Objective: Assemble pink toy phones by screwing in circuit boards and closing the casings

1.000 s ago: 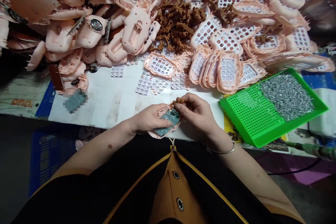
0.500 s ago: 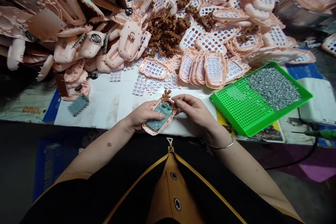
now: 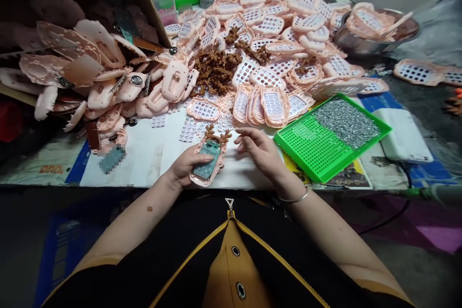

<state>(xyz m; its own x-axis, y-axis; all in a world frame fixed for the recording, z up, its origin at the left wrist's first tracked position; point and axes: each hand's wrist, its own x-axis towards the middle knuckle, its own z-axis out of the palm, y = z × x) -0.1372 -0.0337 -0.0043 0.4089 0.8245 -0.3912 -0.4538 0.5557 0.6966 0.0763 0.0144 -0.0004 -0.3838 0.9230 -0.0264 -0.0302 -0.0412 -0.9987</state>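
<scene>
My left hand (image 3: 186, 163) grips a pink plastic toy phone shell (image 3: 217, 172) close to the table's front edge, thumb across its face. Inside the shell lies a green circuit board (image 3: 206, 166). Two brown antler pieces (image 3: 224, 136) stick out of the shell's top end, one at each side. Just right of the shell, my right hand (image 3: 258, 151) hovers with its fingers apart and nothing in them. Beyond the hands are loose keypad sheets (image 3: 188, 131) and a heap of brown antlers (image 3: 216, 67).
A green perforated tray (image 3: 299, 151) with many small metal screws (image 3: 348, 122) sits at right. Pink shell fronts (image 3: 276, 106) pile up behind. Shells with speakers spill from a cardboard box (image 3: 151, 0) at left. A metal bowl (image 3: 364, 48) stands back right.
A second antler now shows on the shell; only one showed before. My right hand has come away from the shell and opened. The shell is turned more upright, and the view has tilted up.
</scene>
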